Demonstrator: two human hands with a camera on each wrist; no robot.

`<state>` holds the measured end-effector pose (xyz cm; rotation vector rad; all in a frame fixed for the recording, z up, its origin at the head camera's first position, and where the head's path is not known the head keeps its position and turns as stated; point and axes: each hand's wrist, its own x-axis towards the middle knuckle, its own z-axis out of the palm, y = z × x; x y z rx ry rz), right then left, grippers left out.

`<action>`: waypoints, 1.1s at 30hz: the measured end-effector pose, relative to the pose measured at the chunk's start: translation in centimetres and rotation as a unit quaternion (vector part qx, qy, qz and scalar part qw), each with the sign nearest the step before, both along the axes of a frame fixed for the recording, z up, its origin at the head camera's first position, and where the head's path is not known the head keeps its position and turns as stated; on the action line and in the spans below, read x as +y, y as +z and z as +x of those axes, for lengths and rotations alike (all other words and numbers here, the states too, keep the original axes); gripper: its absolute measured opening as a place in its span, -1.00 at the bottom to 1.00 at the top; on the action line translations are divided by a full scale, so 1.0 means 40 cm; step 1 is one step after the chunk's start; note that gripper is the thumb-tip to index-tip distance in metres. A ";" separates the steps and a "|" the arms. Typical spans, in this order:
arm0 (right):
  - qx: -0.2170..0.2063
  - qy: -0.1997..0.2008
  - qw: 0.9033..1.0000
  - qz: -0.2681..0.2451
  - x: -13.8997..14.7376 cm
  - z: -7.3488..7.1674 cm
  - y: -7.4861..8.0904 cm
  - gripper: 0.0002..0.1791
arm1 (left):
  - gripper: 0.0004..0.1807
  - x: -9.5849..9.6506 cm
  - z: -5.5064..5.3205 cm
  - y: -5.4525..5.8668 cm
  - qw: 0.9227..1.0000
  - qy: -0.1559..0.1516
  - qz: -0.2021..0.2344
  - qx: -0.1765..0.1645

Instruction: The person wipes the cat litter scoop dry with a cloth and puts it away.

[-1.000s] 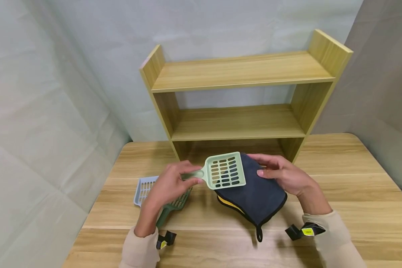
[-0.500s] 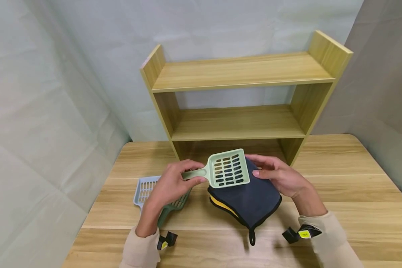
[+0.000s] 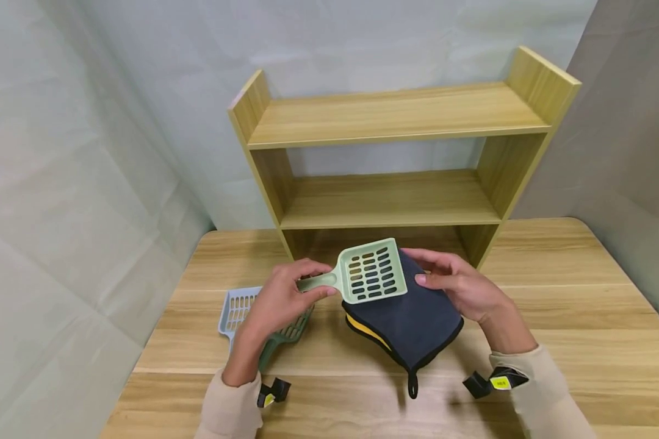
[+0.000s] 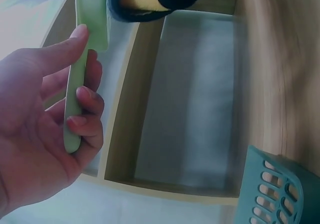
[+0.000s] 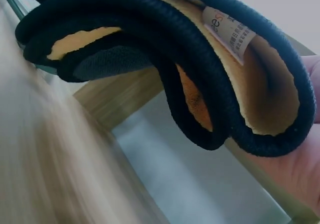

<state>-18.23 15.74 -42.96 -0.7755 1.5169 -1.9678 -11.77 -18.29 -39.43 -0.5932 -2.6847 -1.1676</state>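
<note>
My left hand (image 3: pixel 285 299) grips the handle of a light green litter scoop (image 3: pixel 371 271), fingers curled round it in the left wrist view. The scoop's slotted head overlaps a folded dark blue cloth (image 3: pixel 417 323) with a yellow inner side and a black hanging loop. My right hand (image 3: pixel 464 283) pinches that cloth near its far edge, thumb on top, above the table. In the right wrist view the cloth's (image 5: pixel 200 59) folded layers and a white label show; most of the hand is hidden. Below my left hand a dark green scoop (image 3: pixel 291 332) lies on the table, partly covered by the wrist.
A pale blue slotted scoop (image 3: pixel 238 308) lies at the left of the wooden table (image 3: pixel 560 305). Behind the hands stands a wooden shelf unit (image 3: pixel 390 201) with two tiers in view. Pale fabric walls (image 3: pixel 115 183) rise around the table.
Both the cloth and my right hand have shifted slightly left. The light green scoop has risen a little, and its handle shows more between my left fingers. Both grips stay held.
</note>
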 end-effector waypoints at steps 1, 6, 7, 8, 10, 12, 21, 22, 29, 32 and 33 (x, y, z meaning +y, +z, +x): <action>-0.003 0.006 1.000 -0.003 0.005 -0.001 0.002 -0.39 | -0.66 -0.002 0.000 0.001 1.000 0.001 -0.002 0.001; 0.009 0.022 1.000 -0.020 0.032 -0.008 0.009 -0.37 | -0.66 -0.009 -0.001 0.003 1.000 0.009 -0.016 0.001; 0.013 0.023 0.999 -0.022 0.036 -0.008 0.011 -0.37 | -0.65 -0.010 -0.001 0.003 1.000 0.012 -0.018 0.000; 0.015 0.022 0.999 -0.022 0.040 -0.007 0.011 -0.37 | -0.65 -0.011 -0.001 0.004 1.000 0.013 -0.020 -0.001; 0.012 0.024 0.999 -0.022 0.044 -0.007 0.012 -0.37 | -0.65 -0.012 0.000 0.004 1.000 0.016 -0.022 -0.001; 0.015 0.015 1.000 -0.013 0.044 -0.005 0.012 -0.38 | -0.64 -0.012 0.000 0.005 1.000 0.016 -0.022 0.000; -0.004 0.011 1.000 0.004 0.015 0.006 0.005 -0.41 | -0.65 0.000 0.001 0.002 1.000 0.008 -0.003 0.023; -0.007 0.007 1.000 0.009 0.010 0.007 0.004 -0.41 | -0.66 0.001 0.000 0.000 1.000 0.007 0.001 0.025; -0.017 0.005 1.000 0.018 -0.023 0.014 -0.003 -0.29 | -0.65 0.011 0.000 -0.006 0.999 0.009 0.014 0.030; -0.023 0.018 1.000 0.005 -0.029 0.015 -0.006 -0.28 | -0.65 0.014 0.001 -0.007 0.999 0.011 0.016 0.029; -0.023 0.019 1.000 0.002 -0.030 0.016 -0.006 -0.28 | -0.65 0.014 0.001 -0.007 0.999 0.012 0.016 0.029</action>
